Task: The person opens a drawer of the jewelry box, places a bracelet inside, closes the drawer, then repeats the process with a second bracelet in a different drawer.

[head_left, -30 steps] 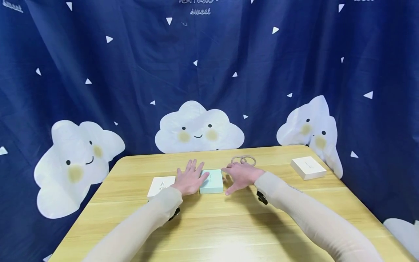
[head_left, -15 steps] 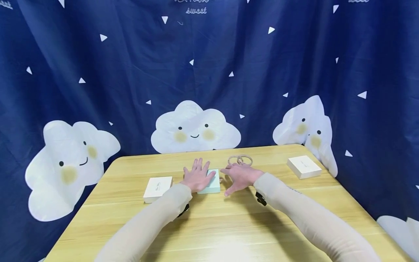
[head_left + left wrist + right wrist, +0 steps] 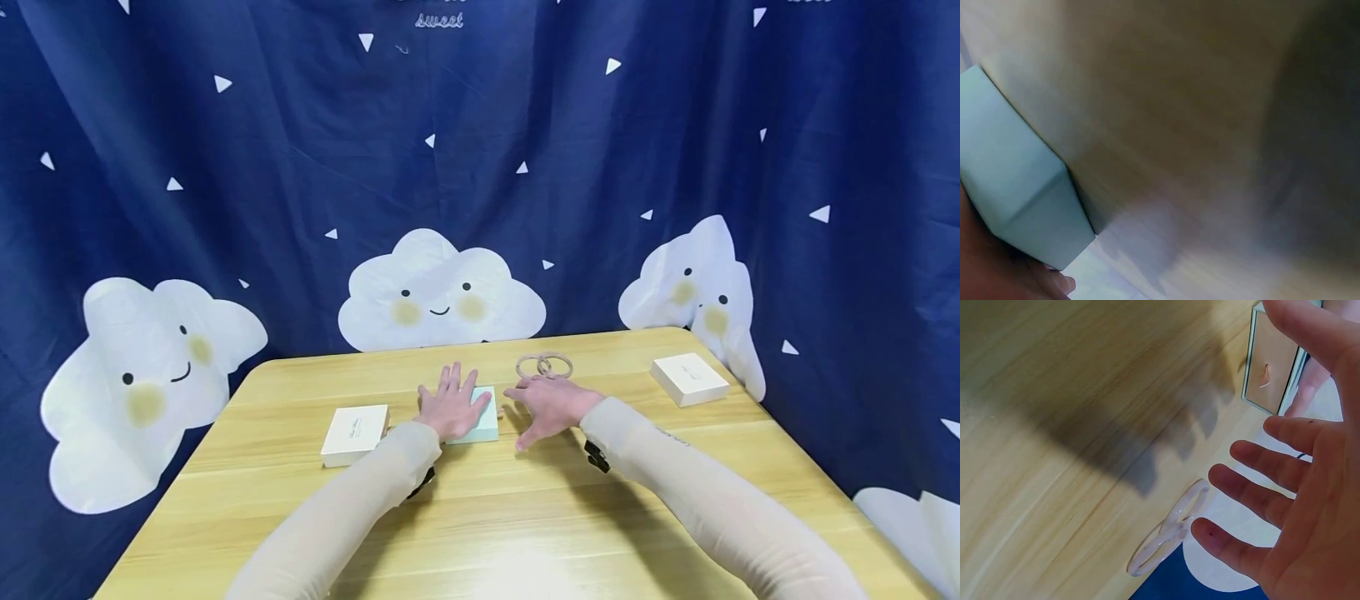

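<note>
My left hand (image 3: 447,414) lies with spread, straight fingers over the left part of a small pale teal box (image 3: 486,422), its thumb across the top. In the left wrist view a corner of the teal box (image 3: 1013,156) shows beside part of the hand. My right hand (image 3: 553,407) hovers just right of the box, fingers loosely extended and holding nothing. The right wrist view shows the box's end, a drawer-like tan panel (image 3: 1269,353) framed in teal, with a small pull tab (image 3: 1265,376). Two overlapping pale pink rings (image 3: 571,364), like bangles, lie beyond the right hand.
A white box (image 3: 354,431) with small print sits left of my left hand. Another white box (image 3: 690,377) stands toward the table's back right corner. Behind the wooden table (image 3: 480,517) hangs a dark blue curtain (image 3: 480,150) with clouds.
My left hand has moved right, from the box's left edge to over its top. My right hand stays beside the box. The whole scene has shifted slightly left in the head view.
</note>
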`<state>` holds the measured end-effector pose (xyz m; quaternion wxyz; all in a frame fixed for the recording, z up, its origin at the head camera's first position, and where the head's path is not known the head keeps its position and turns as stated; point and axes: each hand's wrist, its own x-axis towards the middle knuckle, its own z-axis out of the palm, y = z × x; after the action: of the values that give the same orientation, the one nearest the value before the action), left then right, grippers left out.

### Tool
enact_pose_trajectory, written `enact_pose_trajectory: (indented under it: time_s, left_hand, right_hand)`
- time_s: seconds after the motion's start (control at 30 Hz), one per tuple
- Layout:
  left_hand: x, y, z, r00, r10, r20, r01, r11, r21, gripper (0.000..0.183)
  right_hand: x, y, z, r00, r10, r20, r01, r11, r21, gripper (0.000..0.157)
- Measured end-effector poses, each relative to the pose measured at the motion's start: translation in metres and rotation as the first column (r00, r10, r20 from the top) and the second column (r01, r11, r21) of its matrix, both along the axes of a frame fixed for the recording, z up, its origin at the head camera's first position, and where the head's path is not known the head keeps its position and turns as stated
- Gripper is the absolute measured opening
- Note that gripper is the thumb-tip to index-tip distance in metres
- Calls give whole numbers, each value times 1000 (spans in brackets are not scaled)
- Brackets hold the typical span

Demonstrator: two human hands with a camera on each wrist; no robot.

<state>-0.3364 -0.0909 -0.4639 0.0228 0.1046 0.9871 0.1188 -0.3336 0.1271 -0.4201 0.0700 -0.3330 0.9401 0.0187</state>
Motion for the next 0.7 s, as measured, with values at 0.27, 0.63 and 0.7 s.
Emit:
enact_pose_trajectory:
  time_s: [0.27,0.63,0.7]
  left_hand:
    - [1,-1,-3,1000,7,12,-7,1000,15,72]
    - [-4,1,-8,1000,17,20,-16,999,-41,72]
    - [-5,2,-9,1000,19,21,-18,999,-46,72]
  right_hand:
    - [0,-1,-2,1000,8,-2,-8,1000,-2,103]
    - [-2,4,-2,1000,27,1,-26,993,-116,75]
    - [-3,5,-3,999,35,-15,-37,988,-149,67]
